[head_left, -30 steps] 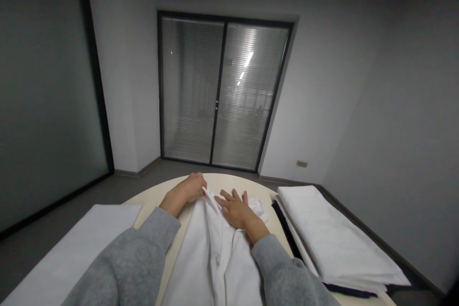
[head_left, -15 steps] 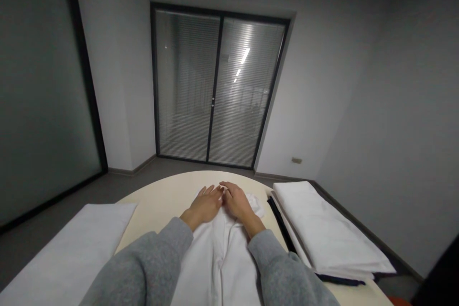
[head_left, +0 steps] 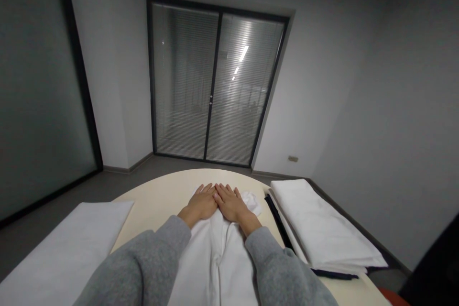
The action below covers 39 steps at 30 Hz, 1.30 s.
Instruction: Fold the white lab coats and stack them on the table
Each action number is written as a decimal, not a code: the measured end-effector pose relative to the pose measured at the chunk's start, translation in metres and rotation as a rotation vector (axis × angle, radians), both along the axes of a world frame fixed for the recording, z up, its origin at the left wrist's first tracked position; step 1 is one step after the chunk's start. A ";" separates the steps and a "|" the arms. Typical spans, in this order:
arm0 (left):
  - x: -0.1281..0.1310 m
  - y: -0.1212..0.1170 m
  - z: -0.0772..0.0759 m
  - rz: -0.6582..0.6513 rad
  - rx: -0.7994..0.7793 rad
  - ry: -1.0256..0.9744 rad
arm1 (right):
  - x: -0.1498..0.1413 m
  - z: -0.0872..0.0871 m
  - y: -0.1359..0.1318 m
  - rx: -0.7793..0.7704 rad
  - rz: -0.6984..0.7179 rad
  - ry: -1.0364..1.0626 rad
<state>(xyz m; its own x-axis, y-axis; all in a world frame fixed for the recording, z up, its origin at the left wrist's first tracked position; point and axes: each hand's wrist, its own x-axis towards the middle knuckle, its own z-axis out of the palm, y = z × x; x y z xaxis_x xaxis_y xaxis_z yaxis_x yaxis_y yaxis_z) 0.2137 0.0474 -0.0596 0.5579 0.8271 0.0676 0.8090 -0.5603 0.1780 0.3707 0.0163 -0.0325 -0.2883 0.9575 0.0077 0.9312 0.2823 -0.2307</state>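
A white cloth garment (head_left: 215,263) with lengthwise creases lies on the round cream table between my forearms; its exact kind is not clear. My left hand (head_left: 203,202) rests flat on its far end, fingers stretched forward. Beside it, my right hand (head_left: 231,203) is also laid flat with fingers spread, its fingertips touching the left hand's. A crumpled white bit of the cloth (head_left: 252,202) shows past the right hand. The fabric directly under both palms is hidden.
The cream table (head_left: 150,201) curves around the far side. On the right lies a stack of folded white cloth (head_left: 322,229) with a dark piece (head_left: 279,222) beneath it. Another flat white cloth (head_left: 71,248) lies at the left edge. Beyond stands a glass double door (head_left: 211,81).
My right hand has flattened and its fingers have straightened out on the cloth. My left hand stays in nearly the same place. The view has shifted slightly.
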 end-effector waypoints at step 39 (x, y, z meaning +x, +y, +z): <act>0.075 0.015 0.029 0.323 -0.046 -0.383 | 0.014 -0.003 -0.197 0.226 -0.039 0.157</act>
<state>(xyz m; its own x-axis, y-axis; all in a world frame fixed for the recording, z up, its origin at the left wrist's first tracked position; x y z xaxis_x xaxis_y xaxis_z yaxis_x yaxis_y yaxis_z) 0.2886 0.0622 -0.0303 0.2154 0.9603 0.1774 0.8114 -0.2771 0.5146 0.3847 -0.1805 -0.0357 -0.2299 0.9368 0.2638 0.9000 0.3078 -0.3086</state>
